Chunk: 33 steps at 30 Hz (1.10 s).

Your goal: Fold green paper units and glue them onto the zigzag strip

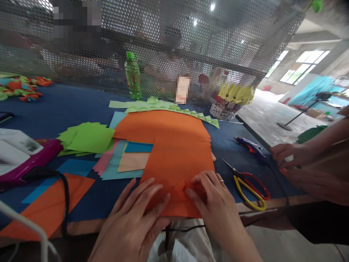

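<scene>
A large sheet of orange paper point(180, 156) lies before me, its near edge at the table's front edge. My left hand point(139, 211) rests on its lower left part, fingers stretched out and apart. On the lower middle of the sheet sits a small folded piece of orange paper point(180, 186). My right hand point(214, 194), with a ring on one finger, has thumb and fingertips closed on that folded piece's right side. Its exact shape is partly hidden by the fingers. Above the large sheet, another orange sheet point(163, 125) lies crosswise, with light green folded paper strips point(152, 105) behind it.
Scissors point(247, 189) and a glue gun point(251, 145) lie to the right, near another person's hands point(291, 156). Green squares point(87, 138) and a magenta-and-white device point(24, 156) are leftward. A green bottle point(132, 78) and a basket point(225, 109) stand against the perforated screen.
</scene>
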Tool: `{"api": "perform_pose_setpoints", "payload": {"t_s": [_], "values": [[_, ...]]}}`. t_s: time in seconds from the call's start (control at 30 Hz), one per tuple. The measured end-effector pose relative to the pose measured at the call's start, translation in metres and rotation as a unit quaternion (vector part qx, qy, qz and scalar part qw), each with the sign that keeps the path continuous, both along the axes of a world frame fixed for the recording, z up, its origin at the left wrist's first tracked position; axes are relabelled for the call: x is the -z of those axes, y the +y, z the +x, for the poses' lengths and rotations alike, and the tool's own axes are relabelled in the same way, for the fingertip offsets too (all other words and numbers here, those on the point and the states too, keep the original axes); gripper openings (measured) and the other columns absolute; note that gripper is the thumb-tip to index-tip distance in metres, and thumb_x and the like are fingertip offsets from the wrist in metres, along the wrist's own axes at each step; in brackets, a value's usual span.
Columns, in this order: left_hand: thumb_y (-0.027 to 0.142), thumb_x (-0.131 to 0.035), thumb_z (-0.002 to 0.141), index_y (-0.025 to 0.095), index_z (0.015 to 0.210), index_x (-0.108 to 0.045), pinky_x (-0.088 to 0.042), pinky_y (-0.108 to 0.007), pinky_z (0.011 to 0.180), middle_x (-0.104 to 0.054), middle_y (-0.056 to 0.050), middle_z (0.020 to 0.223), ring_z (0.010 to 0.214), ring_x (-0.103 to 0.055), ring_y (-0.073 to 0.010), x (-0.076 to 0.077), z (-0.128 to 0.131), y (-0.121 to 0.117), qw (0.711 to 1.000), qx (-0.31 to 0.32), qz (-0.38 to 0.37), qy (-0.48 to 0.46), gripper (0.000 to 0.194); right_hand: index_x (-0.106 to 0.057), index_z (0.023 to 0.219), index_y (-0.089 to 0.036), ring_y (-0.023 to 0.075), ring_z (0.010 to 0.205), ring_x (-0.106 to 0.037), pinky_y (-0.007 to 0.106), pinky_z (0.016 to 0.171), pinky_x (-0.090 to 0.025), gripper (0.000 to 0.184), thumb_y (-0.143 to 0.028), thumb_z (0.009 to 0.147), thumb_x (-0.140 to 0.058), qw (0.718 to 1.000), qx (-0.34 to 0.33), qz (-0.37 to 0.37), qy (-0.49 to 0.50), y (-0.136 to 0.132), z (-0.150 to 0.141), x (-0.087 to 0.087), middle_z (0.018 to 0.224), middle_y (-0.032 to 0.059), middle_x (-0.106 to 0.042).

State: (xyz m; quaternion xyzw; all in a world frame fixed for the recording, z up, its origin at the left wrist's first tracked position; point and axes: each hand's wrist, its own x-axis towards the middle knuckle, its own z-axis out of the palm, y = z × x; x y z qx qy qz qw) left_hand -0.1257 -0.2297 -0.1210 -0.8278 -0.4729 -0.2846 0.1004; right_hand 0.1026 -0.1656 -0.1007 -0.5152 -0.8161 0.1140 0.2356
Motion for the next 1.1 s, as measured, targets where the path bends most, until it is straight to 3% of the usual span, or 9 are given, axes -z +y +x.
{"api": "perform_pose_setpoints", "payload": {"t_s": [0.23,0.4,0.5,0.67,0.8,0.9,0.97,1.03,1.1], "values": [[0.022,-0.061,0.092,0.021,0.132,-0.061,-0.026,-0.043,0.117,-0.057,-0.006,0.137,0.135,-0.043,-0.025,0.005,-0.003,-0.009,1.0,-0.022,-0.008,-0.014,0.04,-0.052,0.09,-0.023,0.0236,0.088,-0.057,0.046,0.092,-0.039,0.015,-0.025,0.093,-0.067,1.0,0.004,-0.011,0.005,0.0,0.0,0.001,0.091,0.0008,-0.059],[0.016,-0.056,0.095,0.016,0.115,-0.066,-0.033,-0.046,0.114,-0.064,-0.009,0.125,0.124,-0.053,-0.0252,-0.004,-0.001,-0.008,0.996,-0.042,0.025,-0.07,0.023,-0.053,0.089,-0.022,0.0224,0.086,-0.057,0.04,0.082,-0.04,0.014,-0.022,0.091,-0.067,0.999,0.007,-0.023,0.023,0.001,0.0,0.001,0.089,0.0001,-0.061],[0.019,-0.054,0.097,0.015,0.123,-0.062,-0.038,-0.044,0.107,-0.066,-0.01,0.12,0.115,-0.057,-0.0242,-0.008,0.01,-0.002,0.993,-0.069,0.029,-0.09,0.028,-0.055,0.089,-0.023,0.0206,0.084,-0.056,0.036,0.078,-0.04,0.012,-0.018,0.091,-0.066,0.999,-0.004,-0.032,0.044,0.002,-0.001,-0.001,0.086,-0.0009,-0.062],[0.022,-0.052,0.097,0.022,0.129,-0.058,-0.051,-0.037,0.09,-0.07,-0.006,0.114,0.102,-0.065,-0.0216,-0.014,0.03,0.013,0.979,-0.034,-0.114,-0.167,0.032,-0.056,0.09,-0.023,0.0169,0.084,-0.058,0.031,0.077,-0.042,0.011,-0.012,0.092,-0.059,0.986,-0.072,-0.089,0.125,0.001,-0.002,-0.008,0.087,-0.0019,-0.064],[0.026,-0.056,0.093,0.021,0.098,-0.068,-0.053,-0.027,0.072,-0.073,-0.002,0.09,0.08,-0.069,-0.017,-0.026,0.038,0.021,0.916,-0.03,-0.253,-0.311,0.014,-0.055,0.109,-0.025,0.0147,0.089,-0.061,0.027,0.078,-0.046,0.013,-0.027,0.096,-0.058,0.945,-0.07,-0.168,0.271,-0.002,-0.002,-0.011,0.097,-0.0004,-0.063],[0.031,-0.062,0.088,0.02,0.088,-0.066,-0.052,-0.022,0.066,-0.071,0.001,0.078,0.07,-0.066,-0.0137,-0.035,0.042,0.024,0.827,-0.031,-0.312,-0.466,0.011,-0.047,0.126,-0.026,0.0133,0.088,-0.06,0.025,0.076,-0.048,0.035,-0.04,0.097,-0.059,0.885,-0.081,-0.253,0.383,-0.005,-0.002,-0.013,0.1,-0.0003,-0.063],[0.032,-0.066,0.084,0.02,0.089,-0.065,-0.053,-0.021,0.068,-0.07,0.001,0.08,0.074,-0.067,-0.0135,-0.038,0.045,0.025,0.761,-0.01,-0.334,-0.556,0.013,-0.053,0.117,-0.024,0.0121,0.079,-0.057,0.024,0.07,-0.046,0.031,-0.042,0.093,-0.064,0.858,-0.102,-0.308,0.398,-0.007,-0.003,-0.014,0.093,-0.0018,-0.061],[0.033,-0.068,0.082,0.019,0.089,-0.063,-0.054,-0.022,0.072,-0.07,0.0,0.084,0.08,-0.067,-0.014,-0.039,0.048,0.024,0.708,0.011,-0.357,-0.609,0.016,-0.058,0.098,-0.021,0.0109,0.072,-0.053,0.023,0.065,-0.043,0.023,-0.041,0.091,-0.067,0.854,-0.099,-0.331,0.388,-0.008,-0.005,-0.017,0.084,-0.003,-0.058],[0.032,-0.068,0.083,0.019,0.088,-0.062,-0.053,-0.021,0.07,-0.068,0.0,0.082,0.077,-0.065,-0.0127,-0.038,0.048,0.023,0.691,0.024,-0.381,-0.614,0.015,-0.058,0.087,-0.019,0.0108,0.069,-0.051,0.023,0.064,-0.041,0.024,-0.041,0.091,-0.066,0.862,-0.078,-0.327,0.38,-0.007,-0.007,-0.019,0.078,-0.0032,-0.056]]}}
